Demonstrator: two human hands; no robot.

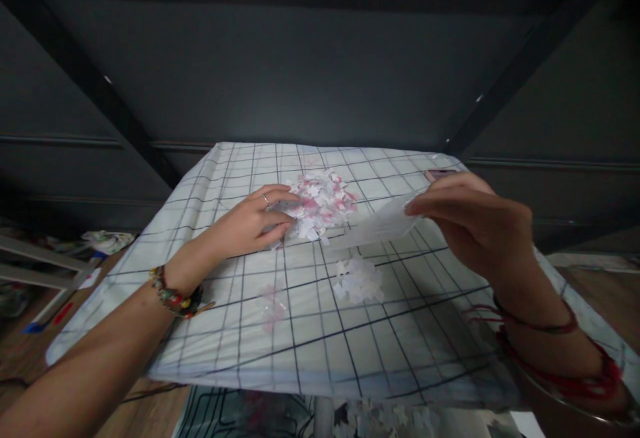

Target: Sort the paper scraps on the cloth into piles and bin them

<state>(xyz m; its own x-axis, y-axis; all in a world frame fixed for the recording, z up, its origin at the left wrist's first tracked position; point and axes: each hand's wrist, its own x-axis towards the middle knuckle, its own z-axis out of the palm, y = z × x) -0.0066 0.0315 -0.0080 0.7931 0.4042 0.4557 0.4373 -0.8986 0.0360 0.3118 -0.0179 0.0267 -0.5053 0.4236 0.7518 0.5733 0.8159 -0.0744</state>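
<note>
My left hand [267,218] reaches to the left edge of a heap of small white and pink paper scraps [323,201]. Its fingers are apart, and their tips touch the heap. A translucent plastic bag [390,221] is pinched at its upper right corner by my right hand [465,215]; its other end slants down to the left, close to the heap. On the near side of the bag lies a smaller pile of white scraps [359,280]. A small clear packet with pinkish pieces [273,308] lies at the near left.
All this rests on a table with a white checked cloth [225,351]. Behind my right hand lies a phone-like flat object [440,173]. A dark panelled wall [300,58] stands at the far edge. Beneath the near edge are more scraps [390,418]; a pale frame [45,275] stands at left.
</note>
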